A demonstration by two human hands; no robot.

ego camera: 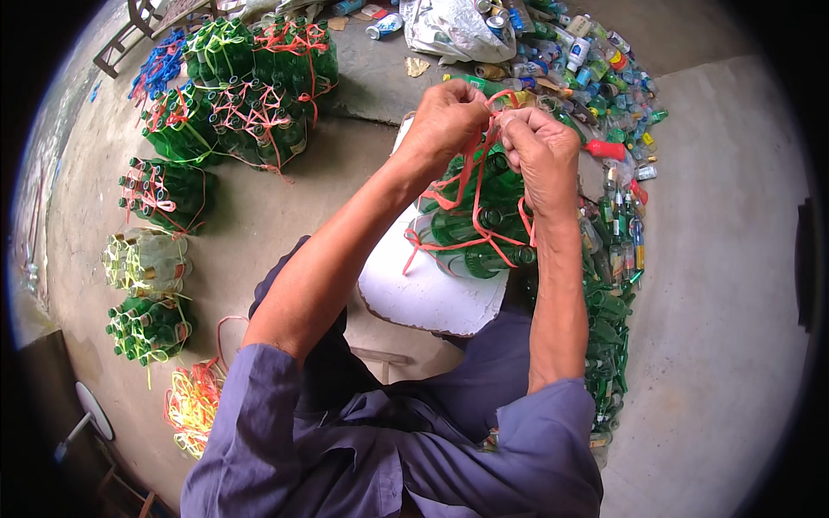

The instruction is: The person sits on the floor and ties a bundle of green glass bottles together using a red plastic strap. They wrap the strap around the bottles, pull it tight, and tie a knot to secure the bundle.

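Both hands are close together above a bundle of green glass bottles (479, 226) that lies tilted on a white board (434, 291). Red plastic twine (478, 194) runs around and between the bottles and up to the fingers. My left hand (453, 120) pinches the twine between thumb and fingers. Beside it on the right, my right hand (543, 146) pinches the twine too, near a small loop that rises between the hands. The forearms and the right hand hide part of the bundle.
On the left floor stand several bundles of green bottles (259, 123) and one of clear bottles (147, 262). A red and yellow twine pile (194, 401) lies lower left. Loose plastic bottles and cans (583, 71) heap at upper right, beside a white sack (453, 29); green glass bottles (605, 330) line the right.
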